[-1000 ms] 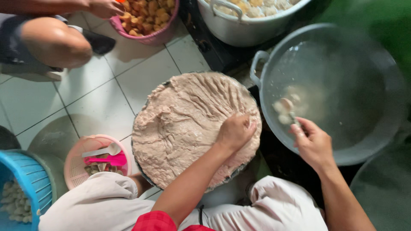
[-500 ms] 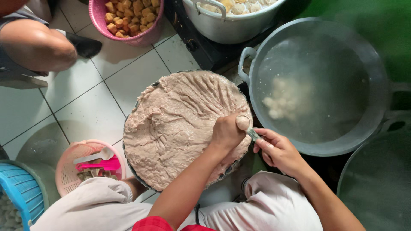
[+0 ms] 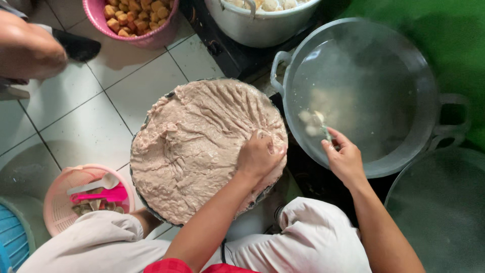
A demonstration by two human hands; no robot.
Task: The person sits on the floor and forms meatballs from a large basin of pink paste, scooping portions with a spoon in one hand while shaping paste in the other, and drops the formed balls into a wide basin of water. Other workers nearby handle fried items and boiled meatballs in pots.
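Observation:
A wide round basin (image 3: 146, 205) heaped with pinkish-grey meat paste (image 3: 197, 141) sits between my knees. My left hand (image 3: 260, 155) is closed in the paste at the basin's right edge, squeezing a lump of it. My right hand (image 3: 343, 157) grips a small spoon (image 3: 326, 133) over the near rim of a big steaming pot of water (image 3: 364, 96), where pale balls (image 3: 310, 121) float just beyond the spoon tip.
A pink basket (image 3: 65, 202) with a pink spoon sits lower left beside a blue basket (image 3: 12, 237). A pink bowl of fried tofu cubes (image 3: 134, 17) and a metal pot (image 3: 262, 20) stand at the top. Another person's knee (image 3: 30, 50) is upper left. A second pot (image 3: 444, 212) is lower right.
My right hand moved from beside my left hand back out to the pot's rim with the spoon. My left hand stayed in the paste, squeezing.

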